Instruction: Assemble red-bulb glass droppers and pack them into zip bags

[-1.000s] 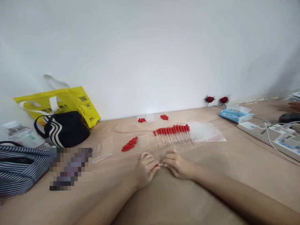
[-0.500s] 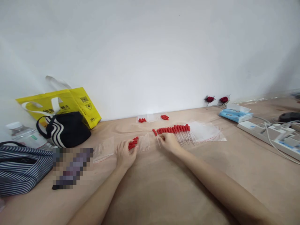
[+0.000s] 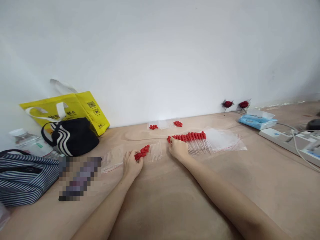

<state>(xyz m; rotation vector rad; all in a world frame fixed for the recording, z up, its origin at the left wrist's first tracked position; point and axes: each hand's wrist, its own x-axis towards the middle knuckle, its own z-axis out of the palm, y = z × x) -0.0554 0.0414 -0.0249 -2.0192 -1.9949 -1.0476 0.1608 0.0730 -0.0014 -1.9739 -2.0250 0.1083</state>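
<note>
In the head view, my left hand (image 3: 132,164) rests on the table, fingers and thumb apart, touching the edge of a small pile of red capsule-shaped pieces (image 3: 143,150). Just right of that pile, several thin clear sticks (image 3: 156,151) lie side by side. A row of red-tipped sticks (image 3: 197,137) stretches to the right, red ends toward the wall. At the row's left end my right hand (image 3: 179,148) is closed, fingertips pinching a red-tipped stick (image 3: 169,139); its shaft is hidden under the hand.
Clear plastic bags (image 3: 223,140) lie right of the row, another (image 3: 113,158) by my left hand. Farther back are small red piles (image 3: 178,123). A yellow bag (image 3: 96,116), black pouch (image 3: 77,138) and striped bag (image 3: 30,180) stand left; tissues (image 3: 257,121) and a power strip (image 3: 287,143) right.
My right hand has brought the red-tipped stick from slightly apart to up against the row's left end. The left hand stays by the pile, where the red pieces have shifted. The view has shifted slightly.
</note>
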